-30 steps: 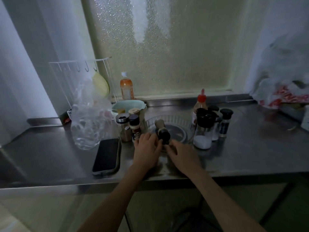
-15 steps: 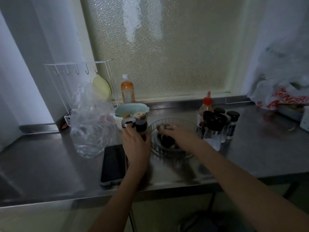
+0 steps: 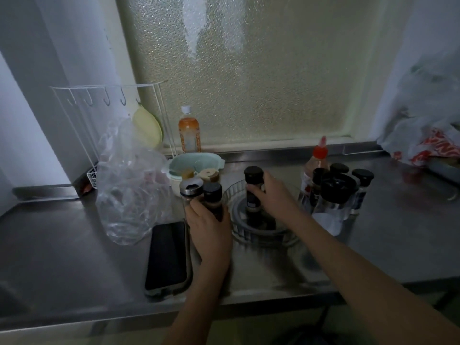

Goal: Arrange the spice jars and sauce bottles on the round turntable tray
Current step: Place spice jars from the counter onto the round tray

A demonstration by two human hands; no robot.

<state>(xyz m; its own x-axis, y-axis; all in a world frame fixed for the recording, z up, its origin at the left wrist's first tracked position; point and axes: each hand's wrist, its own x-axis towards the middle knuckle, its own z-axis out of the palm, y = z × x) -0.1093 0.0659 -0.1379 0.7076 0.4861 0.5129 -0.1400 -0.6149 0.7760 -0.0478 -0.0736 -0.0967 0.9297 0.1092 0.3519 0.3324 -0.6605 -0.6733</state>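
Observation:
The clear round turntable tray (image 3: 263, 236) sits on the steel counter at centre. My right hand (image 3: 275, 195) grips a black-capped spice jar (image 3: 254, 188) standing upright inside the tray. My left hand (image 3: 210, 229) is wrapped around a dark-capped spice jar (image 3: 212, 196) just left of the tray, beside a silver-lidded jar (image 3: 190, 190) and two tan-lidded jars (image 3: 209, 174). Right of the tray stands a cluster of black-lidded jars (image 3: 337, 192) and a sauce bottle with a red nozzle (image 3: 318, 158).
A dark phone (image 3: 168, 257) lies flat at front left. A crumpled clear plastic bag (image 3: 129, 185), a pale green bowl (image 3: 196, 161), an orange drink bottle (image 3: 189, 131) and a white wire rack (image 3: 109, 115) stand at back left. Plastic bags (image 3: 428, 135) fill the right corner.
My right hand has stood the black-capped jar upright in the tray, where it earlier lay tilted. My left hand has moved from the front to grip the dark-capped jar on the left.

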